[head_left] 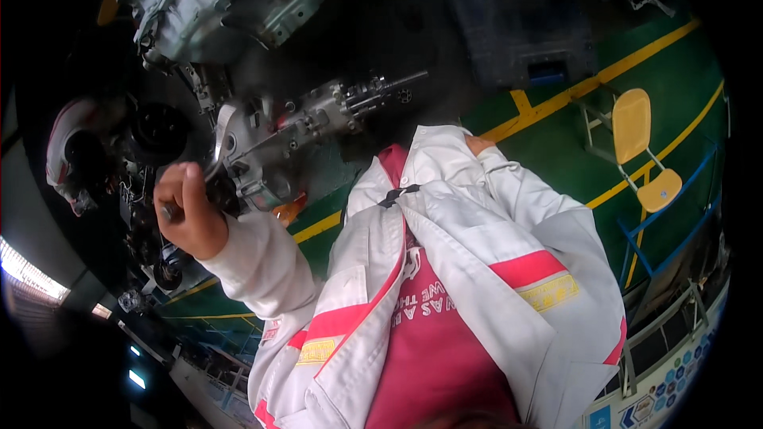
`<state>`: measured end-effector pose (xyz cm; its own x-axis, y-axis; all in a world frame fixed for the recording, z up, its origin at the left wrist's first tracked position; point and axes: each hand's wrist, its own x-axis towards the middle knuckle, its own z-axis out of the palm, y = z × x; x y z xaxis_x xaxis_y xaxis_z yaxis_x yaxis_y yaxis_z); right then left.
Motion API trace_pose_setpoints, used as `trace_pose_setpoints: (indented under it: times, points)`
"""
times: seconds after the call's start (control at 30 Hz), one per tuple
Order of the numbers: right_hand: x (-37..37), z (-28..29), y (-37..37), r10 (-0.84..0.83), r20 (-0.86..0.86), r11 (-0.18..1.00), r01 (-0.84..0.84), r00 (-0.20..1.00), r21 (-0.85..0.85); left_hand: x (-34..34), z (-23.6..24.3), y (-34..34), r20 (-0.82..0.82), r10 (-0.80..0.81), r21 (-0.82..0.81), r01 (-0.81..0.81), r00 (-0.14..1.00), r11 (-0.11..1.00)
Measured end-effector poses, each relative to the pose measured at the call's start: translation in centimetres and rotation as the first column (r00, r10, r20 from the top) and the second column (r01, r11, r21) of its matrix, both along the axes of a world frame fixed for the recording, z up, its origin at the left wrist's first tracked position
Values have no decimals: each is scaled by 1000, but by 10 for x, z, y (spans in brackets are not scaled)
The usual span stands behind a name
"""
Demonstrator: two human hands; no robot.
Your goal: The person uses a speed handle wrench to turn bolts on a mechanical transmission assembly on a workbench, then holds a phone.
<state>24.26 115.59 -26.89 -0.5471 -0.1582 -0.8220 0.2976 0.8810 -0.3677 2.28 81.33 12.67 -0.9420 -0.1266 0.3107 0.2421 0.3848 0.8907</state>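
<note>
White jacket [477, 254] fills foreground; left hand [187, 210] fisted around a tool at gearbox [278, 151] edge; right hand hidden.

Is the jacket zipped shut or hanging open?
Open: the white jacket is spread apart, showing the red shirt beneath.

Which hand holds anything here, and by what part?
The left hand is fisted around a slim metal tool's lower end; its upper end meets the grey engine assembly. The right hand is out of view.
</note>
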Motion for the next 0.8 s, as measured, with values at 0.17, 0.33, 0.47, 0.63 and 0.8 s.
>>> trace_pose_setpoints:
  times: [0.17, 0.33, 0.47, 0.63, 0.8]
  points:
    - [-41, 51, 14, 99, -72, 995, -97, 992, 35, -15, 10, -20, -50, 341, 83, -337, 939, 938]
    - [-26, 162, 56, -51, -532, 999, 52, 845, -13, 22, 15, -40, 236, 97, -75, -81, 967, 994]
    - [-60, 246, 91, -624, -485, 777, 555, 613, -297, 16, 23, -55, 182, 207, 49, -220, 961, 974]
    - [-93, 229, 150, -980, 10, -148, 684, -201, -715, 11, 12, -22, 216, 156, -14, -156, 964, 988]
    - [-97, 213, 134, -809, 578, -531, 289, 107, -797, 20, 14, -47, 304, 171, 107, -212, 937, 971]
